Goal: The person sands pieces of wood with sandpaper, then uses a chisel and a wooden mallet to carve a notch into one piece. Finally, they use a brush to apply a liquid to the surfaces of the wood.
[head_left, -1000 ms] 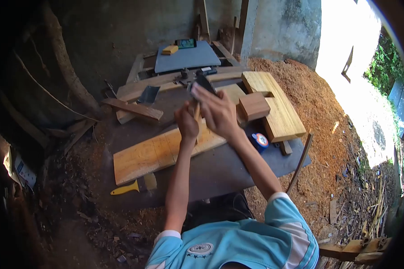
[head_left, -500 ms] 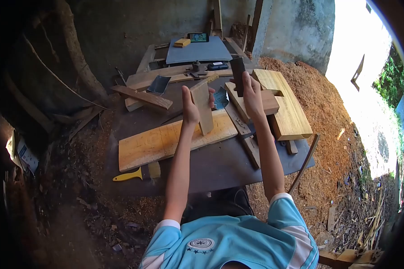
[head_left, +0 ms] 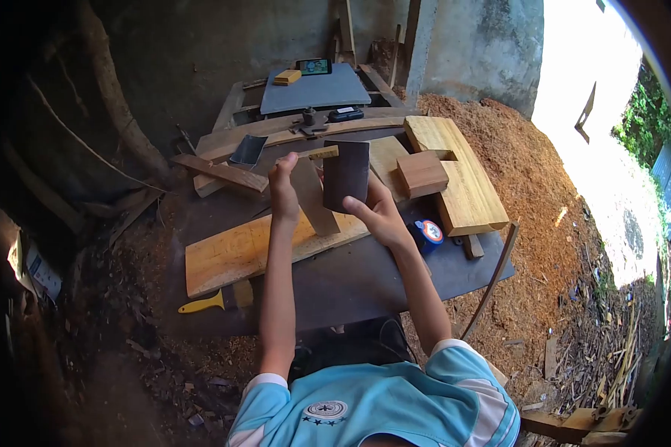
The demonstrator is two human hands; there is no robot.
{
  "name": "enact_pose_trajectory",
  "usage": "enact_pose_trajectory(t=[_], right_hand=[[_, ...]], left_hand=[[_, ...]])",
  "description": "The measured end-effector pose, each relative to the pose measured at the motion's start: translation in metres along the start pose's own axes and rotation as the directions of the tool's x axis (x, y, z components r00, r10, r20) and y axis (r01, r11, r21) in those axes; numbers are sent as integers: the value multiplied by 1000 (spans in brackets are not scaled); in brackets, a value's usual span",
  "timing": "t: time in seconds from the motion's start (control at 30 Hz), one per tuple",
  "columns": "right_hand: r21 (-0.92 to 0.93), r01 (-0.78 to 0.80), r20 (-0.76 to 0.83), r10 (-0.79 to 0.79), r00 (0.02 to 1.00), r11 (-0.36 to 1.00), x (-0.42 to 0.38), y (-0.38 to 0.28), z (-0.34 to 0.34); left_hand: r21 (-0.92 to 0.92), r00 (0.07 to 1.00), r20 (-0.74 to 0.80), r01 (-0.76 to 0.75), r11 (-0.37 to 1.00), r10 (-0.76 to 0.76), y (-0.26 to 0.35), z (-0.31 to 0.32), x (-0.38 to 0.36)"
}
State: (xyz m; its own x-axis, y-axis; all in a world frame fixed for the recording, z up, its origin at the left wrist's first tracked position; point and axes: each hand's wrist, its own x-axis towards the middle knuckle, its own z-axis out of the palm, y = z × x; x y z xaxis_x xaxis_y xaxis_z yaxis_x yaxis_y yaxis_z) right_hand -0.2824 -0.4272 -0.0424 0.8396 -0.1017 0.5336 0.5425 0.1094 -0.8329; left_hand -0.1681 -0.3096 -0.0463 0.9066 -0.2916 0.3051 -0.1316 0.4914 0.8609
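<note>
Yellow plastic marks the handle of a scraper [head_left: 201, 302] lying at the near left edge of the dark table [head_left: 365, 283]. Just right of it a long pale plank [head_left: 238, 249] lies flat, its grain smooth and its ends squared. Above the plank the left hand [head_left: 283, 195] is closed round a narrow wooden strip [head_left: 311, 195], held upright and tilted. Beside it the right hand [head_left: 380, 212] grips a dark rectangular sheet [head_left: 346, 173], probably sandpaper, by its lower edge, raised just beside the strip. My judgement: the strip is pinched at one end only, so hard rubbing could twist it loose or drive a splinter into the fingers, and the limp sheet could fold or slip. Further right sit a square wooden block [head_left: 422, 173], a thick notched board [head_left: 462, 186] and a blue tape roll [head_left: 428, 232], with sawdust [head_left: 544, 223] heaped beyond.
</note>
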Motion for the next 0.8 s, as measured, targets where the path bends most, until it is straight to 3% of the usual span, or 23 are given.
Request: enact_pose_trajectory(t=[0.03,0.13,0.17,0.27,0.37,0.5,0.6,0.67,0.73,0.77,0.8], right_hand=[[18,-44,-25,45,999,999,-1,11,-2],[-151,-54,105,70,992,987,-5,9,5],[-156,-75,78,88,993,985,-9,9,12],[-211,13,30,-7,1000,977,-7,14,14],[-258,46,-105,-76,992,965,-4,31,10],[-454,133,14,-142,990,881,-3,34,13],[-708,73,57,-47,997,703,-7,55,8],[-873,53,113,96,989,485,-12,68,0],[-969,96,145,209,967,228,-22,75,-2],[-962,160,177,62,982,220,-27,80,-6],[-804,43,113,80,990,593,-24,67,-2]], left_hand=[[-58,997,-75,-6,998,2,2,2,-1],[41,948,-66,-310,950,312,-5,-6,7],[-233,982,120,-115,966,146,-5,-13,4],[-423,898,399,0,906,186,-3,-25,5],[-479,860,473,67,875,193,4,-36,4],[-545,829,517,129,829,211,5,-47,6],[-562,833,515,147,814,204,6,-50,4],[-564,819,528,142,814,222,7,-50,6],[-452,901,398,29,892,172,12,-43,1],[-386,931,331,-19,922,158,13,-40,-1],[-160,954,220,-172,972,205,12,-39,-1]])
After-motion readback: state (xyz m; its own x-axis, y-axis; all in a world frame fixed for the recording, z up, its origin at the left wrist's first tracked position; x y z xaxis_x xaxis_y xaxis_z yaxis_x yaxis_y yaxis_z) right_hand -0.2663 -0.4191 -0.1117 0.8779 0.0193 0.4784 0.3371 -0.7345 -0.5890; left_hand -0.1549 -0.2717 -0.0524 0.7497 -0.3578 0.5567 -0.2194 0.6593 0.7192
